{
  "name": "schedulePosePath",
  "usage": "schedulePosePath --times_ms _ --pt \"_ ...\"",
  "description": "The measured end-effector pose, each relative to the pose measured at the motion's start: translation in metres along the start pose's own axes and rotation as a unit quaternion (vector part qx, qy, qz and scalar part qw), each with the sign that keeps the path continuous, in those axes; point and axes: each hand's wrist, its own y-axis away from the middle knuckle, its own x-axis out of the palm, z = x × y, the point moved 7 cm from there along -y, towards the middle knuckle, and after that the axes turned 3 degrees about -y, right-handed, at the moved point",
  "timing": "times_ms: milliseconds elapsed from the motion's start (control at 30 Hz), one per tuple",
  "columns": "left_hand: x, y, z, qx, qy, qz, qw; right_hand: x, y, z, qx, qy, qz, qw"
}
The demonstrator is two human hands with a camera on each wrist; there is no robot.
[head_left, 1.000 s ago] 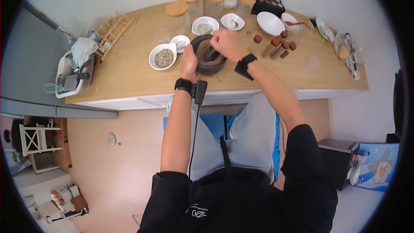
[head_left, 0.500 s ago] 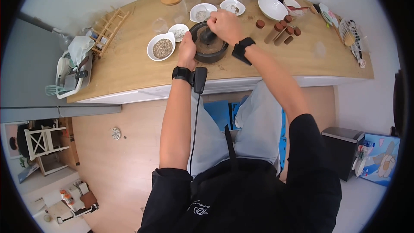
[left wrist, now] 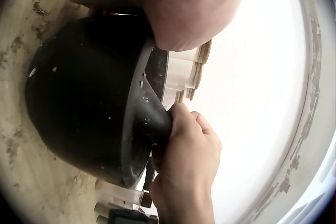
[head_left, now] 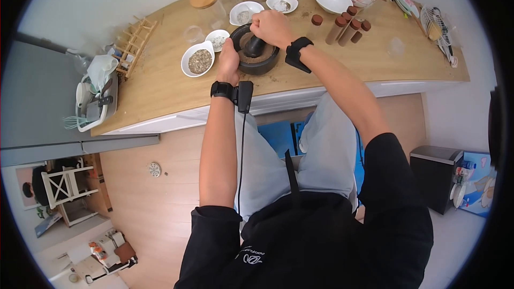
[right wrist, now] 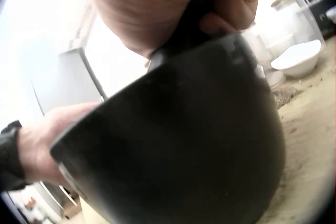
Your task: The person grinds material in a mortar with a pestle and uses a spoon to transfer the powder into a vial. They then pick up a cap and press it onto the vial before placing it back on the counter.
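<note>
A black mortar (head_left: 262,67) with brown powder (head_left: 262,52) inside stands near the counter's front edge. Against its left side lies my left hand (head_left: 229,60), steadying the wall and rim; its fingertips are hidden. My right hand (head_left: 272,27) grips the top of a dark pestle (head_left: 254,48), which leans inside the mortar. In the left wrist view the right hand (left wrist: 189,163) wraps round the pestle (left wrist: 152,119) beside the mortar's dark wall (left wrist: 84,98). The right wrist view has the left hand (right wrist: 44,140) at the far side of the mortar (right wrist: 189,134).
Left of the mortar are a bowl of seeds (head_left: 200,61) and a small white dish (head_left: 218,39). Behind stand white dishes (head_left: 282,3) and wooden-lidded jars (head_left: 208,8). Brown-capped tubes (head_left: 335,29) and a white bowl (head_left: 332,0) are to the right, a wooden rack (head_left: 135,46) far left.
The head view has shifted, so the counter sits higher in it. The right hand has moved a little with the pestle, whose tilt differs; the left hand keeps its place on the mortar.
</note>
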Motion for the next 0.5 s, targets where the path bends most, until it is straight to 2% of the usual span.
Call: schedulePosePath --times_ms 167,233,267,333,367,433,467,500 --pt "0.003 0.000 0.001 0.007 0.027 0.017 0.999 0.001 0.009 0.007 -0.011 -0.013 -0.002 1.000" --pt "0.002 -0.002 0.000 0.001 0.027 0.002 1.000 -0.014 0.011 0.010 -0.022 0.006 -0.117 0.993" --pt "0.004 -0.002 -0.002 0.004 0.033 0.002 0.999 -0.016 0.007 0.010 -0.028 0.009 -0.116 0.993" --pt "0.006 0.001 -0.004 0.014 0.042 0.032 0.999 0.002 0.004 0.000 0.044 0.010 0.015 0.999" --pt "0.006 0.003 -0.004 0.013 0.038 0.030 0.999 0.005 0.006 0.003 0.046 0.007 0.014 0.999" --pt "0.003 0.004 -0.001 -0.008 0.043 -0.021 0.999 -0.013 0.011 0.019 -0.018 0.019 -0.146 0.989" --pt "0.004 0.002 -0.003 -0.004 0.047 -0.021 0.999 -0.016 0.008 0.018 -0.023 0.021 -0.147 0.989" --pt "0.005 0.001 -0.004 0.006 0.039 -0.008 0.999 -0.010 0.004 0.010 0.005 0.015 -0.075 0.997"
